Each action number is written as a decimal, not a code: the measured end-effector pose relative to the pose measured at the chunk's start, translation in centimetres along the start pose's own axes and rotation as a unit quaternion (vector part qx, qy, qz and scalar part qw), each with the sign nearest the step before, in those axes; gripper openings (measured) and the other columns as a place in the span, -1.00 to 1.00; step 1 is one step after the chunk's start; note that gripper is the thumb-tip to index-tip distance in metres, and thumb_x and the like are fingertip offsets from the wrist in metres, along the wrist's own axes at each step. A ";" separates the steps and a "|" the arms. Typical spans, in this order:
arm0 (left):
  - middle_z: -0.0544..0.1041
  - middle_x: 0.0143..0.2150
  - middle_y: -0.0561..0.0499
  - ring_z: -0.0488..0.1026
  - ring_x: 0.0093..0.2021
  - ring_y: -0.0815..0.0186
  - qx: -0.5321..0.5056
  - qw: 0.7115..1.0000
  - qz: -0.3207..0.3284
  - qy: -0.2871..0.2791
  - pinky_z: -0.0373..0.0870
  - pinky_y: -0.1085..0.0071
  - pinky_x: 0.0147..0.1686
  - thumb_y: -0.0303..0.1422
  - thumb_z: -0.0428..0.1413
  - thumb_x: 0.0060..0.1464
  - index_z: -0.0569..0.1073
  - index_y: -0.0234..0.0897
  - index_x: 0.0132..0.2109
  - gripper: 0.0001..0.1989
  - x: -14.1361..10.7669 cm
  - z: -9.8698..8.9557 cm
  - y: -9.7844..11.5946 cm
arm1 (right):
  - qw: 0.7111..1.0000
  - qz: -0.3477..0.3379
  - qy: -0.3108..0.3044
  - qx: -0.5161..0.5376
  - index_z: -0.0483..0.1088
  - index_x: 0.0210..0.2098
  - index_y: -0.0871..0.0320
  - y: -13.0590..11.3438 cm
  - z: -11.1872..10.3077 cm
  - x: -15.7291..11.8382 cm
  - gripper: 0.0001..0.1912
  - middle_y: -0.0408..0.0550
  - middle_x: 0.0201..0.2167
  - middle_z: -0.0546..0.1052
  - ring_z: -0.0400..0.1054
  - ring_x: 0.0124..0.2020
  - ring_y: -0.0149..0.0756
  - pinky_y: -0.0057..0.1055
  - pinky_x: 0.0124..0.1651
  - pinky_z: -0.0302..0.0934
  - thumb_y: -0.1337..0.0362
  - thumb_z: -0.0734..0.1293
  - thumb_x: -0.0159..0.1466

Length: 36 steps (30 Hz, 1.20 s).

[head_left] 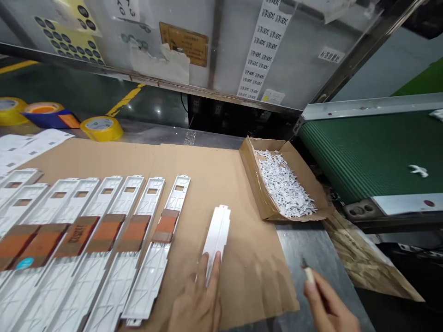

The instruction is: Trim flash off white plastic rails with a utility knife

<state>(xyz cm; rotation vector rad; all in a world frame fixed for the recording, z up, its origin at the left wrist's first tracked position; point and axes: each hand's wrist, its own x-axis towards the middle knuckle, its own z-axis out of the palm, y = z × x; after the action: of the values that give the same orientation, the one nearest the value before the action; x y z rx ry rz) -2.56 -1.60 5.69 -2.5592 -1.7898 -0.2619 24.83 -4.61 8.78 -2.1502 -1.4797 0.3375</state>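
Observation:
Under the outstretched fingers of my left hand (199, 295) lies a narrow white plastic panel (217, 233), its smooth side up on the cardboard. Those fingers press flat on its near part and cover some of it; the hand is open. My right hand (327, 302) is closed on a small tool (308, 274) with a pale handle and a thin dark tip, held over the bare metal tabletop at the right. To the left, several similar white panels (147, 276) lie side by side, ribbed side up, each with orange-brown foam or tape (166, 226) across its middle.
A shallow cardboard box (251, 184) full of small white plastic bits (284, 184) stands at the back right. Beyond it runs a green conveyor belt (380, 147) with a white scrap (418, 170) on it. Tape rolls (102, 129) and paper sheets (38, 145) lie at the back left.

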 end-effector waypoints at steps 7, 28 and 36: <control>0.37 0.13 -0.19 0.43 -0.43 0.28 0.030 0.999 0.003 -0.038 0.38 0.43 -0.59 -0.35 0.16 -0.11 0.38 -0.40 0.08 -0.45 -2.2 2.4 0.7 | 0.956 -0.253 -0.138 -0.048 0.31 -0.01 0.11 -6.7 7.9 0.5 -0.71 -0.05 -0.27 0.53 0.45 -0.27 -0.30 -0.46 -0.31 0.33 0.22 0.09 0.37; 0.40 0.09 -0.20 0.36 -0.52 0.34 -0.018 0.999 -0.003 -0.040 0.30 0.41 -0.64 -0.18 0.28 -0.30 0.47 -0.37 -0.03 -0.38 -1.6 3.6 0.6 | 0.901 -0.331 -0.172 -0.220 0.35 -0.32 0.09 -10.5 10.3 3.0 -0.66 -0.13 -0.50 0.41 0.29 -0.48 -0.31 -0.42 -0.44 -0.03 0.16 0.03 0.39; 0.44 0.05 -0.19 0.35 -0.54 0.35 -0.018 1.000 0.009 -0.017 0.27 0.42 -0.65 -0.23 0.20 -0.21 0.48 -0.38 -0.06 -0.49 -1.7 3.9 0.5 | 0.902 -0.350 -0.159 -0.199 0.33 -0.42 0.06 -10.2 10.8 3.4 -0.64 -0.17 -0.54 0.39 0.29 -0.52 -0.35 -0.43 -0.47 -0.03 0.14 0.04 0.39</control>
<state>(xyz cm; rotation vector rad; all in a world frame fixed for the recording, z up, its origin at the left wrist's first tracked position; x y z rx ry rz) -2.13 -2.93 1.68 -2.6184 -1.7889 -0.2537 12.92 4.22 5.42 -1.7067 -2.5690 0.1268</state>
